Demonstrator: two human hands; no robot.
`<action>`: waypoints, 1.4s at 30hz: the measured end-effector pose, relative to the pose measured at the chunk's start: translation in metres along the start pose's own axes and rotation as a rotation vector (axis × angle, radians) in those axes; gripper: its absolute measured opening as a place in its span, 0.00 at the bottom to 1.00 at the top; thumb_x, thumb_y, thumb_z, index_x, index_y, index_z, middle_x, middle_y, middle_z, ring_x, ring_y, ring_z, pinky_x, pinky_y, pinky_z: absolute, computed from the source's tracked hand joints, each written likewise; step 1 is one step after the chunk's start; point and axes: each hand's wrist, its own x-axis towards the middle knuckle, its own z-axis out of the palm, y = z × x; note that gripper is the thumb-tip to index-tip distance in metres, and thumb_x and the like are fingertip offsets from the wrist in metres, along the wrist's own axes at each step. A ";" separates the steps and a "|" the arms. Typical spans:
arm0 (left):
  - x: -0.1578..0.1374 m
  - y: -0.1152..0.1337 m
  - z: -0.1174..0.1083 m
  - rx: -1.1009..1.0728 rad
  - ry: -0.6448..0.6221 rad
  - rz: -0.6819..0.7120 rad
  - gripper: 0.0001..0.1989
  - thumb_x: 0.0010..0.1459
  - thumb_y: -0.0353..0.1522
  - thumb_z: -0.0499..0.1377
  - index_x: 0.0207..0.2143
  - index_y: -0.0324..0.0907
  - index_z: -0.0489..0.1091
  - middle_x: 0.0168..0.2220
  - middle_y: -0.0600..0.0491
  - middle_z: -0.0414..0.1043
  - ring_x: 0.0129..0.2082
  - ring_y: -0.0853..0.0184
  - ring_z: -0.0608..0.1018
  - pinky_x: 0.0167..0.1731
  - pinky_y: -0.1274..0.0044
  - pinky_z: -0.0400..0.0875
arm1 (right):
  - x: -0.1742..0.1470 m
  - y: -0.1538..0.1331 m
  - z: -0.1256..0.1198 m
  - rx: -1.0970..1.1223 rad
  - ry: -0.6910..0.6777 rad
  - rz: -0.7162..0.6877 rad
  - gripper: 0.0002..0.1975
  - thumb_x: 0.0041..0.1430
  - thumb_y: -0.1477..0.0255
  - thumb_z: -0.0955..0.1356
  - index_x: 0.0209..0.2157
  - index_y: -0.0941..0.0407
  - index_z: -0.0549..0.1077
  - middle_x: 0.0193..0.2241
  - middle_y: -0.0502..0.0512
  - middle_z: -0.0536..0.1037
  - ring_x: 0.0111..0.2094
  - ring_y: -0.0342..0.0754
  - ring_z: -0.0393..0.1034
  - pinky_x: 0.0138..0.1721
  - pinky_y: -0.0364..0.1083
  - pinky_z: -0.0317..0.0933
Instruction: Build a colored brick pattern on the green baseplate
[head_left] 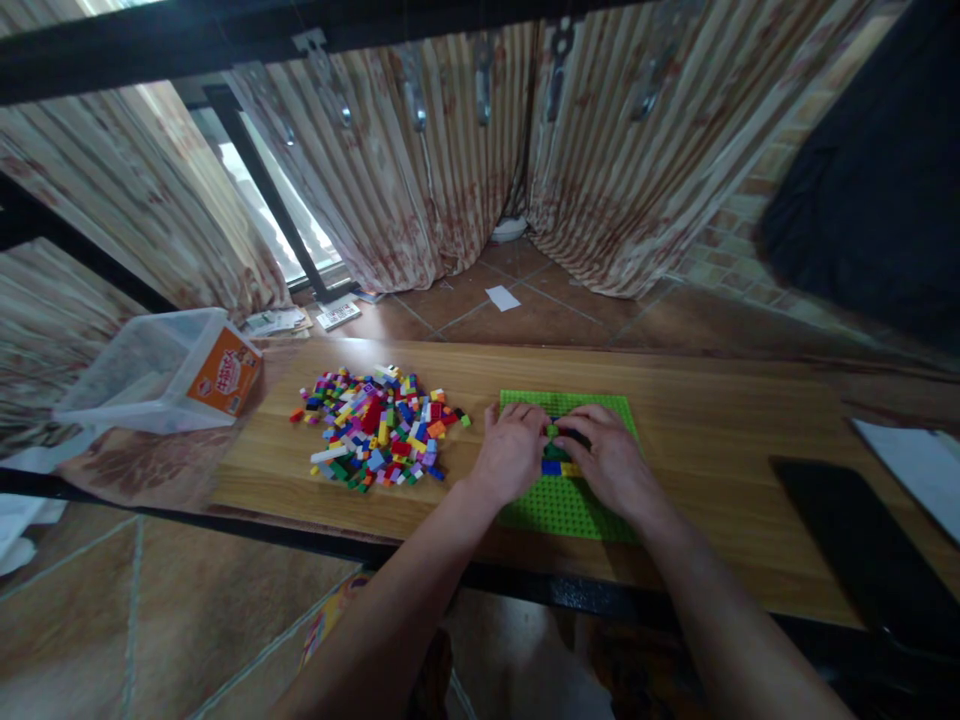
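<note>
A bright green studded baseplate (564,512) lies on the wooden table, with my hands above its middle. Between my fingertips is a small light green brick (553,431). My left hand (511,448) pinches it from the left, and my right hand (611,455) has its fingers closed at its right side. Just below sit darker green bricks, partly covered by the fingers. A blue brick (551,467) and a yellow brick (570,469) form a row on the plate, nearer to me. My fingers hide part of what is built there.
Left of the plate spreads a heap of loose coloured bricks (382,425). A clear plastic bin (161,370) with an orange label stands at the table's left end. On the right lie a black flat object (862,550) and white paper (911,465). A dark bar crosses overhead.
</note>
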 end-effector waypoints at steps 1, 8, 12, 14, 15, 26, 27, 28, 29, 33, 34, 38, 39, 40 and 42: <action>0.000 -0.001 0.000 -0.023 0.005 -0.006 0.09 0.59 0.28 0.54 0.42 0.44 0.68 0.47 0.52 0.73 0.50 0.63 0.70 0.53 0.65 0.59 | 0.000 0.000 0.000 -0.007 -0.007 -0.010 0.10 0.58 0.68 0.66 0.38 0.52 0.78 0.40 0.57 0.73 0.45 0.54 0.66 0.49 0.55 0.61; 0.000 -0.004 0.002 -0.085 0.029 -0.005 0.09 0.59 0.28 0.54 0.42 0.44 0.70 0.48 0.54 0.74 0.52 0.64 0.71 0.53 0.67 0.60 | 0.001 -0.002 -0.004 -0.028 -0.042 -0.017 0.13 0.57 0.66 0.67 0.44 0.51 0.77 0.43 0.57 0.73 0.47 0.55 0.66 0.50 0.55 0.61; 0.000 -0.006 0.002 -0.114 0.027 -0.016 0.09 0.59 0.29 0.56 0.42 0.44 0.70 0.49 0.53 0.74 0.52 0.64 0.71 0.54 0.67 0.60 | 0.003 -0.002 -0.004 0.002 -0.042 -0.018 0.12 0.58 0.67 0.67 0.41 0.52 0.78 0.42 0.57 0.73 0.47 0.54 0.66 0.51 0.55 0.60; 0.000 -0.007 0.002 -0.127 0.039 -0.021 0.07 0.59 0.30 0.57 0.41 0.44 0.71 0.48 0.53 0.74 0.51 0.64 0.72 0.53 0.68 0.60 | 0.003 0.000 -0.004 -0.002 -0.043 -0.024 0.11 0.58 0.67 0.67 0.40 0.53 0.78 0.42 0.57 0.73 0.47 0.54 0.66 0.51 0.54 0.60; 0.000 -0.008 0.002 -0.131 0.047 -0.022 0.07 0.59 0.31 0.57 0.40 0.44 0.71 0.47 0.53 0.75 0.50 0.64 0.72 0.53 0.68 0.60 | 0.003 0.000 -0.003 -0.012 -0.044 -0.033 0.11 0.59 0.67 0.66 0.40 0.53 0.78 0.42 0.57 0.73 0.47 0.54 0.66 0.51 0.54 0.61; -0.004 -0.011 0.000 -0.149 0.063 0.006 0.09 0.56 0.26 0.54 0.38 0.44 0.71 0.45 0.55 0.75 0.49 0.64 0.73 0.52 0.68 0.59 | 0.004 0.000 -0.002 -0.224 -0.089 -0.195 0.10 0.62 0.70 0.63 0.41 0.57 0.74 0.41 0.60 0.74 0.44 0.56 0.65 0.47 0.56 0.62; -0.004 -0.011 0.000 -0.150 0.063 0.002 0.10 0.56 0.26 0.54 0.38 0.44 0.71 0.45 0.55 0.75 0.49 0.64 0.73 0.52 0.68 0.59 | 0.004 0.000 -0.002 -0.242 -0.090 -0.203 0.10 0.62 0.70 0.63 0.41 0.57 0.74 0.41 0.60 0.73 0.44 0.56 0.65 0.47 0.56 0.62; -0.003 -0.011 0.000 -0.150 0.062 -0.001 0.10 0.56 0.26 0.54 0.39 0.44 0.71 0.45 0.55 0.75 0.49 0.64 0.72 0.51 0.68 0.60 | 0.005 0.001 -0.002 -0.256 -0.090 -0.210 0.10 0.62 0.70 0.63 0.41 0.56 0.73 0.41 0.60 0.73 0.44 0.56 0.65 0.47 0.55 0.62; -0.003 -0.011 0.000 -0.150 0.062 -0.004 0.10 0.56 0.26 0.54 0.39 0.44 0.70 0.45 0.54 0.75 0.49 0.64 0.72 0.51 0.68 0.60 | 0.005 0.000 -0.002 -0.266 -0.092 -0.215 0.10 0.62 0.71 0.62 0.41 0.56 0.73 0.42 0.60 0.73 0.43 0.56 0.65 0.47 0.55 0.62; -0.003 -0.010 0.001 -0.142 0.063 -0.015 0.10 0.56 0.27 0.54 0.39 0.43 0.70 0.45 0.53 0.74 0.48 0.63 0.72 0.51 0.67 0.60 | 0.007 0.000 -0.003 -0.284 -0.111 -0.249 0.10 0.62 0.72 0.62 0.41 0.57 0.73 0.41 0.61 0.72 0.43 0.56 0.66 0.47 0.55 0.62; -0.003 -0.010 0.001 -0.140 0.062 -0.017 0.10 0.56 0.27 0.53 0.39 0.43 0.70 0.44 0.53 0.74 0.48 0.63 0.72 0.51 0.67 0.60 | 0.007 0.000 -0.003 -0.290 -0.116 -0.259 0.10 0.62 0.72 0.61 0.41 0.57 0.73 0.41 0.61 0.72 0.43 0.56 0.66 0.47 0.55 0.62; -0.004 -0.006 -0.001 -0.127 0.049 -0.024 0.09 0.57 0.28 0.52 0.38 0.43 0.70 0.42 0.53 0.74 0.47 0.63 0.72 0.49 0.68 0.61 | 0.009 0.001 -0.004 -0.313 -0.134 -0.294 0.10 0.61 0.73 0.61 0.40 0.57 0.72 0.40 0.62 0.72 0.43 0.56 0.66 0.47 0.55 0.62; -0.004 -0.005 -0.002 -0.124 0.046 -0.026 0.09 0.57 0.28 0.52 0.38 0.43 0.70 0.42 0.53 0.74 0.47 0.63 0.72 0.49 0.69 0.61 | 0.010 0.001 -0.005 -0.317 -0.144 -0.305 0.09 0.61 0.73 0.61 0.39 0.56 0.72 0.40 0.61 0.72 0.43 0.56 0.66 0.47 0.55 0.62; -0.004 -0.005 -0.003 -0.121 0.044 -0.027 0.09 0.58 0.28 0.52 0.37 0.43 0.70 0.42 0.53 0.74 0.47 0.63 0.72 0.49 0.69 0.61 | 0.011 0.000 -0.006 -0.321 -0.159 -0.318 0.09 0.60 0.73 0.62 0.39 0.56 0.71 0.40 0.61 0.72 0.43 0.56 0.66 0.47 0.55 0.62; -0.004 -0.003 -0.005 -0.120 0.042 -0.031 0.09 0.58 0.28 0.52 0.37 0.43 0.70 0.42 0.53 0.74 0.46 0.62 0.72 0.49 0.68 0.61 | 0.014 -0.001 -0.009 -0.327 -0.196 -0.334 0.08 0.60 0.73 0.62 0.38 0.55 0.71 0.39 0.61 0.73 0.43 0.57 0.66 0.46 0.55 0.62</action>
